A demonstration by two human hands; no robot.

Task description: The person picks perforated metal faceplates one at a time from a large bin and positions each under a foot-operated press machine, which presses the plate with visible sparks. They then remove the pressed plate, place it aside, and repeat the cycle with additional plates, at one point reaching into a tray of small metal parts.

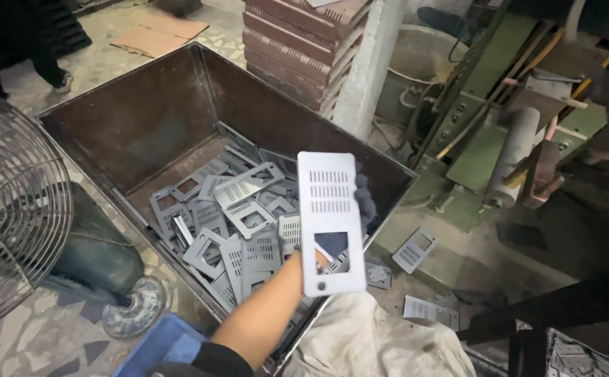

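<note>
While the left hand [360, 202] clamps the grey plate [330, 223] from behind, long axis upright, the bin [179, 91] of plates lies just beyond; right hand unseen.

My head view is dim overall, with soft, flat light that seems to come from above and a little behind me. The grey metal plate [330, 223] catches it best and reads sharp, without glare. The deep walls of the metal bin [144, 119] fall into brown shadow, and the upper left and right corners go almost black. The fan [11, 209] at the left edge bends slightly with lens distortion. The green machine [486, 132] looks softer and grainy.
</note>
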